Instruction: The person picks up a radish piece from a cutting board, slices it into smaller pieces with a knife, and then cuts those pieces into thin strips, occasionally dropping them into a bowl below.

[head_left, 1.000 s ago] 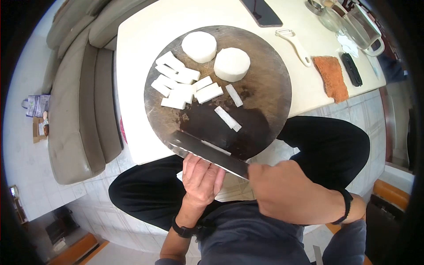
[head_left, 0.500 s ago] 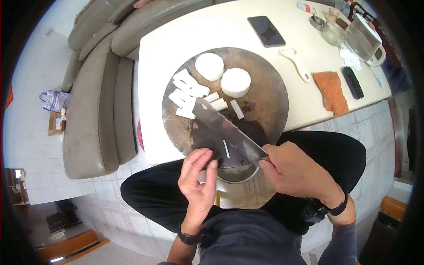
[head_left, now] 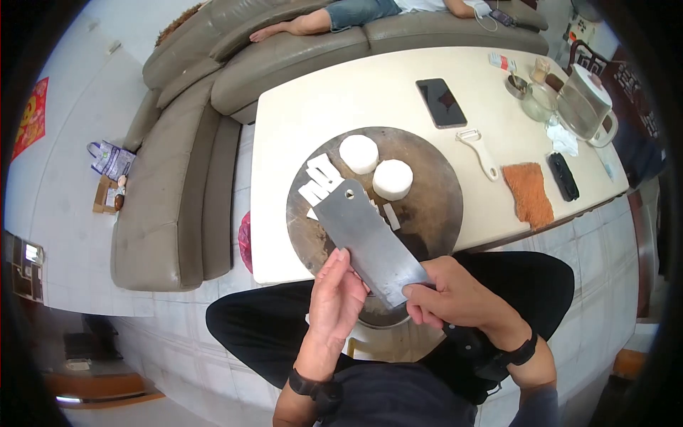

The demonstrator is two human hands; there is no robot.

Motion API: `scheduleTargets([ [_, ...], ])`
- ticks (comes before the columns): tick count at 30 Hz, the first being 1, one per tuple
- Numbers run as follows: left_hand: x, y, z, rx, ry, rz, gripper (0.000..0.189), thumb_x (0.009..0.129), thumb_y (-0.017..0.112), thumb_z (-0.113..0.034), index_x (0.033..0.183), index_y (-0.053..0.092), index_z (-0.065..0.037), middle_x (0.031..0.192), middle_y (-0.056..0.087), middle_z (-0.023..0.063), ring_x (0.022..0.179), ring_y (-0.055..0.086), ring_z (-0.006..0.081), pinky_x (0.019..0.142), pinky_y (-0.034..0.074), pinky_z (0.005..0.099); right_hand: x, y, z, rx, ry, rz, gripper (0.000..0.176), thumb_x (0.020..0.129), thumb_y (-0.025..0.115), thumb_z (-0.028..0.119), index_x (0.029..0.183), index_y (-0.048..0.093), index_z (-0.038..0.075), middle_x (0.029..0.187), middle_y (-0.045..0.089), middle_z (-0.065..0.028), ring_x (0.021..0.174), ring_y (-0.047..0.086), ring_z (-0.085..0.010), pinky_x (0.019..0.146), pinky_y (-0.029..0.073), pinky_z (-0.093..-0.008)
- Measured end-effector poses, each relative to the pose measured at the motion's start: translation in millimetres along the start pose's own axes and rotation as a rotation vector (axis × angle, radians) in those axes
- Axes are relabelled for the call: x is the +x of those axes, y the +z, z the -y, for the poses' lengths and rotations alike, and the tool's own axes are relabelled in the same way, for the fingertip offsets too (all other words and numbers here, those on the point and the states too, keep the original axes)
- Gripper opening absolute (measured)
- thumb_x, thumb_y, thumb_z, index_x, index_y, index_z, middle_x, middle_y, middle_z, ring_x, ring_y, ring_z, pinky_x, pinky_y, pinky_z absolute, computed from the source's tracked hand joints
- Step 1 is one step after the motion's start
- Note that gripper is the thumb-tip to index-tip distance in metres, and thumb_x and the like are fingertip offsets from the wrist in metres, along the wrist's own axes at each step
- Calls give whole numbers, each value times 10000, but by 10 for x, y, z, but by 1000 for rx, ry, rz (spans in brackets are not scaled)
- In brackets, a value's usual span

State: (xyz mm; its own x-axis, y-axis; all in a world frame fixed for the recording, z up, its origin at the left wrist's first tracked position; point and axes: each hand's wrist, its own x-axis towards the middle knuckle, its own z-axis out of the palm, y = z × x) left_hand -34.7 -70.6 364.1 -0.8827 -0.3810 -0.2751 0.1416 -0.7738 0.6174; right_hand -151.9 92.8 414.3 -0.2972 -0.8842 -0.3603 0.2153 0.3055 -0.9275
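Observation:
My right hand (head_left: 452, 292) grips a cleaver (head_left: 366, 238) at its handle end, the thumb lying on the blade. The broad blade is turned flat toward me and raised over the round chopping board (head_left: 441, 192). My left hand (head_left: 336, 295) has its fingers extended, with the fingertips right at the blade's left edge. Beyond the blade stand two thick round white radish chunks (head_left: 358, 154) (head_left: 392, 179). Cut white sticks (head_left: 324, 169) lie to their left, some hidden behind the blade, and a single stick (head_left: 391, 216) lies to the right.
On the cream table (head_left: 341, 85) are a phone (head_left: 441, 103), a peeler (head_left: 479, 153), an orange cloth (head_left: 528, 196), a black case (head_left: 563, 176) and a glass jug (head_left: 585, 107). A grey sofa (head_left: 171, 178) runs along the left and back, where a person's bare leg (head_left: 306, 26) rests.
The cleaver has been lifted and turned so its flat side shows. My left hand has come up to the blade. The view has tilted up, bringing the person on the sofa into sight.

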Motion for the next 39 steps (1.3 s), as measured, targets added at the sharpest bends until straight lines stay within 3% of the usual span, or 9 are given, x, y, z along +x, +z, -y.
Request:
scheduleTargets([
  [12, -228, -209, -28, -32, -49, -274, 224, 957, 560, -54, 1173, 569, 5, 1027, 658, 113, 961, 658, 221, 861, 563, 358, 47, -127, -24, 126, -91, -168, 198, 889, 521, 97, 748, 572, -33, 601, 599, -58, 439, 506, -81, 429, 404, -239],
  [16, -517, -313, -72, 323, -120, -210, 154, 943, 570, -22, 1078, 625, 27, 969, 673, 129, 883, 682, 231, 819, 573, 359, 32, -189, 14, 111, -139, -196, 204, 883, 518, 103, 742, 563, -39, 590, 593, -63, 439, 502, -84, 435, 406, -240],
  [19, -658, -504, -13, 664, -162, 13, 140, 931, 573, 16, 1047, 650, 39, 978, 682, 133, 892, 683, 222, 819, 559, 336, 26, -192, 5, 119, -143, -220, 212, 864, 518, 99, 701, 559, -31, 574, 585, -54, 430, 498, -78, 429, 400, -239],
  [22, -694, -695, 217, 763, -271, -33, 174, 925, 581, 21, 1085, 647, 36, 990, 682, 136, 905, 680, 222, 824, 556, 333, 0, -173, -5, 117, -149, -227, 218, 854, 513, 98, 673, 551, -18, 560, 576, -43, 419, 492, -77, 421, 388, -238],
  [24, -629, -932, 406, 768, -341, -32, 245, 942, 559, 4, 1180, 597, 44, 1080, 655, 142, 970, 659, 222, 865, 533, 327, -24, -160, -3, 82, -151, -218, 228, 851, 504, 102, 658, 541, -12, 542, 560, -39, 418, 492, -80, 423, 385, -243],
  [27, -373, -1319, 707, 400, -494, -236, 357, 965, 534, -87, 1290, 490, 53, 1229, 581, 131, 1145, 562, 221, 995, 435, 354, -42, -161, -1, 74, -153, -230, 235, 845, 490, 101, 642, 532, -10, 525, 539, -36, 418, 483, -86, 431, 386, -251],
  [31, -66, -1992, 1148, 304, -592, -362, 228, 929, 551, -5, 1151, 573, -46, 1099, 609, 61, 1058, 572, 183, 956, 432, 338, -48, -180, -8, 85, -182, -203, 234, 844, 485, 98, 642, 528, -11, 513, 526, -38, 417, 476, -87, 431, 383, -254],
  [33, -14, -2226, 1293, 379, -441, -256, 180, 913, 574, 5, 1071, 579, -82, 1018, 609, 44, 991, 583, 176, 882, 463, 321, -48, -206, -65, 94, -182, -206, 212, 871, 503, 94, 691, 541, -10, 553, 557, -31, 427, 485, -71, 427, 385, -237],
  [39, 24, -2230, 1309, 563, -241, -356, 247, 872, 636, 30, 1077, 577, -94, 1047, 629, 57, 883, 642, 190, 765, 544, 334, -65, -202, -86, 91, -175, -219, 189, 899, 527, 85, 733, 543, -4, 591, 583, -24, 438, 492, -57, 430, 393, -222],
])
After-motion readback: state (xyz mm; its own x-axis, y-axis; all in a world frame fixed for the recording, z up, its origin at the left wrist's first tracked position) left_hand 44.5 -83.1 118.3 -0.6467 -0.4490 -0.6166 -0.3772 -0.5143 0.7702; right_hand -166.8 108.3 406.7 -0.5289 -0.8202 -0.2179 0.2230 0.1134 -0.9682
